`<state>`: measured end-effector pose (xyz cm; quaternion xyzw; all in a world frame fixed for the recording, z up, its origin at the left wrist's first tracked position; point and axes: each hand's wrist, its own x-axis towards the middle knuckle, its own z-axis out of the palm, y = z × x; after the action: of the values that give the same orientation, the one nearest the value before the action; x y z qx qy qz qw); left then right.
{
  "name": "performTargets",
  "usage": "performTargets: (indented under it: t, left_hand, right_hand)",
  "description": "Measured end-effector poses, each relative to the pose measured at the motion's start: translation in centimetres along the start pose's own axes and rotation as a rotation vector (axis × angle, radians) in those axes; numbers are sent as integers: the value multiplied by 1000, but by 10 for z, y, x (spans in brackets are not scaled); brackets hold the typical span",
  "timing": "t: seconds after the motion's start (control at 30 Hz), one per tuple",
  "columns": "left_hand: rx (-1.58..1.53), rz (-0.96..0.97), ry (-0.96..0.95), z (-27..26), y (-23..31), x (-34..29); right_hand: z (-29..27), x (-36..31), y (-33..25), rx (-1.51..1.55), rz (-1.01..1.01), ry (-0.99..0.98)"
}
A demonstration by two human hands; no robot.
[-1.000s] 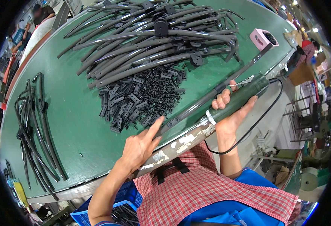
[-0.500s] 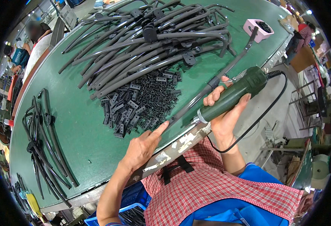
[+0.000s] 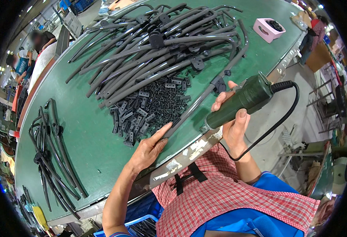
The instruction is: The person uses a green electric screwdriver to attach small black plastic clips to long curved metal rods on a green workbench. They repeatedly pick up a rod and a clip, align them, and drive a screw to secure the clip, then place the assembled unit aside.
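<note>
Currently: right hand (image 3: 232,122) wrapped around a green power tool (image 3: 240,100); left hand (image 3: 149,148) flat on a grey curved bar (image 3: 199,102).

Tool sits above the near edge of the green table (image 3: 90,138), its black cable (image 3: 284,114) looping down to the right. Left fingers lie spread, gripping nothing, pressing the bar's near end beside a heap of small black clips (image 3: 149,108). More grey bars (image 3: 157,51) lie piled behind; a pink tray (image 3: 268,29) stands far right.
</note>
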<state>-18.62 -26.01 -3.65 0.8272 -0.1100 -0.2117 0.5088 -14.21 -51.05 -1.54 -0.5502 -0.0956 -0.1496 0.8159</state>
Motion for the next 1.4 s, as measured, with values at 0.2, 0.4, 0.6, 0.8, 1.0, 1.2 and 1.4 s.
performTargets:
  t: [0.2, 0.4, 0.6, 0.8, 1.0, 1.2, 1.4]
  left_hand:
    - [2, 4, 33, 3, 0, 0]
    - [23, 74, 198, 15, 3, -27]
    - [295, -193, 863, -32, -20, -107]
    - [438, -79, 1058, -72, -63, -155]
    - [265, -112, 1022, -58, -34, -137]
    - [277, 24, 513, -7, 25, -73]
    - [344, 336, 304, 36, 33, -40]
  right_hand:
    - [-5, 1, -1, -23, -43, 8]
    - [-10, -1, 10, 73, -68, -20]
    - [-60, 8, 27, 492, 178, 380]
    - [-65, 16, 42, 589, 366, 236]
    - [-72, 15, 40, 632, 362, 247]
    - [-74, 12, 42, 610, 316, 226]
    - [-72, 17, 48, 641, 365, 212]
